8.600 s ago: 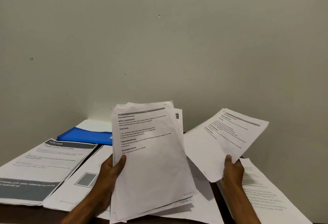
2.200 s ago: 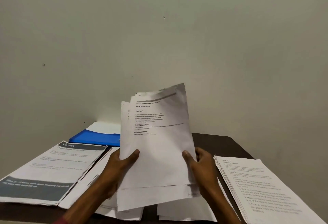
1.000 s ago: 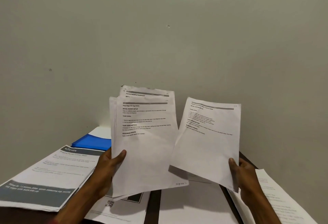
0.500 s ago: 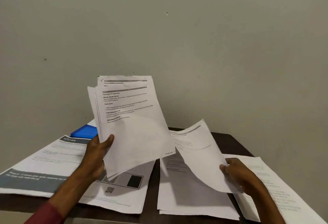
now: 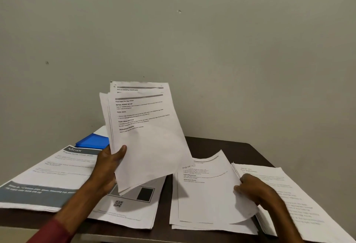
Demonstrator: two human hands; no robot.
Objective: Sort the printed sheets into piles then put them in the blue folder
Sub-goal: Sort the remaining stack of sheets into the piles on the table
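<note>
printed sheets [image 5: 150,146]: stack raised mid-frame, left hand [image 5: 108,165] grip closed on its lower left edge, thumb in front. right hand [image 5: 256,189] grip curled on single sheet [image 5: 208,190], lying curved on centre pile [image 5: 200,226], lower right. blue folder [image 5: 92,141] left of centre, behind stack, on dark surface [image 5: 221,146].

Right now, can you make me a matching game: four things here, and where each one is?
Things: 1 blue folder; 2 fanned stack; 3 curled sheet; 4 KITCHEN pile.
Places: A raised in the left hand; B table's left edge; C back by the wall; D in the right hand, on the middle pile.
Pairs: 1-C, 2-A, 3-D, 4-B.
</note>
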